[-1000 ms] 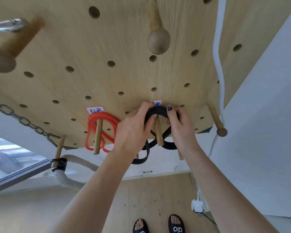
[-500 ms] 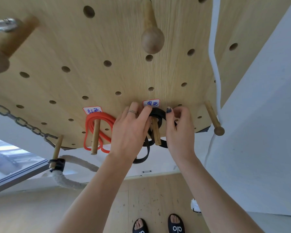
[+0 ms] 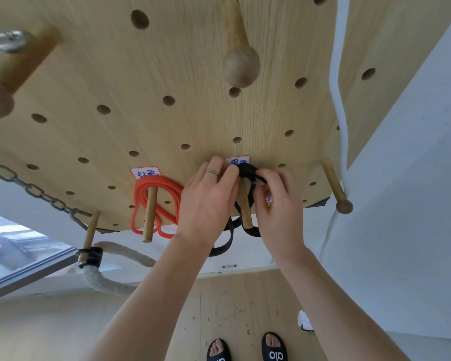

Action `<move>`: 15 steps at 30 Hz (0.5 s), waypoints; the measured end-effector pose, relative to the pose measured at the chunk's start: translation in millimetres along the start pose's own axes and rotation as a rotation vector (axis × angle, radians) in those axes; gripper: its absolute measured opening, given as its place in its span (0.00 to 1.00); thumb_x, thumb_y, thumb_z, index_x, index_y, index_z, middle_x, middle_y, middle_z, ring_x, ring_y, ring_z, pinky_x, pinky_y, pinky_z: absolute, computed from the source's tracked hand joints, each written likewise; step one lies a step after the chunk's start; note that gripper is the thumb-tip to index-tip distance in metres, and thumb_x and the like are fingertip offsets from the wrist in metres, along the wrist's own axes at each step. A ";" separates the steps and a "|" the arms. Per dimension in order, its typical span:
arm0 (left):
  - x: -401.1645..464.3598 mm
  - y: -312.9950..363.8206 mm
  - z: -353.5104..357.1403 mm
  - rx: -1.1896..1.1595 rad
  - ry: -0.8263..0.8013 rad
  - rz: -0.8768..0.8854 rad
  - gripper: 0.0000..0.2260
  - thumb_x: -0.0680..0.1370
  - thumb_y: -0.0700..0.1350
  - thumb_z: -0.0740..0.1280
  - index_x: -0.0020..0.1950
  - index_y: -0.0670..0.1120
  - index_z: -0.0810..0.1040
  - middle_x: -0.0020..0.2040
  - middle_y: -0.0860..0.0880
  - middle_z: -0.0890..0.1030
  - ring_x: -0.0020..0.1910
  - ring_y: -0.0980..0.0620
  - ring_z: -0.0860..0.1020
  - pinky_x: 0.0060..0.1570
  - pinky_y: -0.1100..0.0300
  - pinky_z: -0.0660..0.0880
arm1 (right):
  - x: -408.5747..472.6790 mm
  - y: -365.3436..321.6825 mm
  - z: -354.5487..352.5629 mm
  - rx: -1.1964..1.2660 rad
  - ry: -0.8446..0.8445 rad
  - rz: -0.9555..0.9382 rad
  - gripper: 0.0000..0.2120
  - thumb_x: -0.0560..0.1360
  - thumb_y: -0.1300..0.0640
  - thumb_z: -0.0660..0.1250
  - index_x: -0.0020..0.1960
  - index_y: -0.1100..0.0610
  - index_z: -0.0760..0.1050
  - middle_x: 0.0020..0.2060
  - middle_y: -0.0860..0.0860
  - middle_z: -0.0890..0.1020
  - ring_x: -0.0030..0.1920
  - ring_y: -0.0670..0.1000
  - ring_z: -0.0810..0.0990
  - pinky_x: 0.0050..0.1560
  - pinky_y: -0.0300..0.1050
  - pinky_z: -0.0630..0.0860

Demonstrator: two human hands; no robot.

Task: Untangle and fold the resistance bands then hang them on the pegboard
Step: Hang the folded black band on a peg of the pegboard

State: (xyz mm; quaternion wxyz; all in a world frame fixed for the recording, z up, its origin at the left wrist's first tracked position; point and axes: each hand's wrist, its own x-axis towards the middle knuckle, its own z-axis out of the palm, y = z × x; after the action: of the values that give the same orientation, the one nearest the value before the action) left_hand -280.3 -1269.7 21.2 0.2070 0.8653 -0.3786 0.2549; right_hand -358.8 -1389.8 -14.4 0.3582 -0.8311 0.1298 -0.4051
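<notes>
Both hands are raised to the lower edge of the light wooden pegboard (image 3: 193,82). The left hand (image 3: 208,201) has its fingers bent forward – the fingertips (image 3: 232,171) press on the flat black resistance band (image 3: 248,170) where it loops over the plain wooden dowel peg (image 3: 245,207). The right hand (image 3: 279,204) curls its fingers over the same loop from the other side, gripping it. The peg stands in the narrow gap between the two hands; the band's lower folds hang below the palms, past the board's bottom edge. Just above the fingertips sits a small white label with blue writing (image 3: 238,161). Left of the left hand, near but apart, the folded orange-red resistance band (image 3: 164,188) hangs on a second wooden dowel peg (image 3: 149,214) – already placed. Right of the right hand, open board lies before a knob-ended wooden peg (image 3: 335,186) at the board's right edge
</notes>
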 end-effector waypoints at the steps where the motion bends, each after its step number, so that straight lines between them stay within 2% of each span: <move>1: -0.9 0.0 1.0 -0.007 0.005 0.000 0.03 0.81 0.39 0.68 0.51 0.41 0.80 0.47 0.45 0.78 0.41 0.43 0.76 0.32 0.48 0.74 | 2.0 1.9 0.4 -0.006 0.001 -0.011 0.10 0.80 0.67 0.65 0.60 0.64 0.79 0.53 0.55 0.77 0.46 0.53 0.79 0.46 0.46 0.78; 6: -6.0 -4.0 5.0 -0.029 0.066 0.011 0.03 0.81 0.38 0.70 0.53 0.40 0.82 0.46 0.44 0.79 0.40 0.43 0.76 0.32 0.48 0.75 | -1.0 8.2 2.5 -0.034 -0.061 -0.040 0.11 0.81 0.66 0.64 0.61 0.65 0.79 0.51 0.55 0.77 0.45 0.51 0.78 0.44 0.46 0.77; 10: -7.8 -6.1 4.0 -0.065 0.067 0.035 0.06 0.82 0.40 0.68 0.56 0.40 0.82 0.48 0.44 0.80 0.40 0.43 0.76 0.36 0.48 0.76 | -3.2 8.5 4.7 -0.016 -0.060 -0.018 0.12 0.80 0.65 0.66 0.63 0.64 0.77 0.53 0.55 0.77 0.46 0.52 0.79 0.48 0.45 0.78; 15: -0.4 -10.8 1.4 -0.110 0.058 -0.007 0.07 0.83 0.43 0.66 0.54 0.42 0.82 0.47 0.45 0.79 0.41 0.43 0.77 0.40 0.46 0.75 | -6.4 6.3 6.5 -0.062 -0.061 0.038 0.13 0.78 0.64 0.69 0.62 0.63 0.77 0.52 0.54 0.76 0.44 0.46 0.72 0.47 0.36 0.71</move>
State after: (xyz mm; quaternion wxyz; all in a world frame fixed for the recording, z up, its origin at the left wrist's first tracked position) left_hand -272.0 -1263.4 18.1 0.2660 0.8462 -0.3827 0.2582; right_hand -357.4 -1387.9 -25.3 0.3438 -0.8512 0.1472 -0.3683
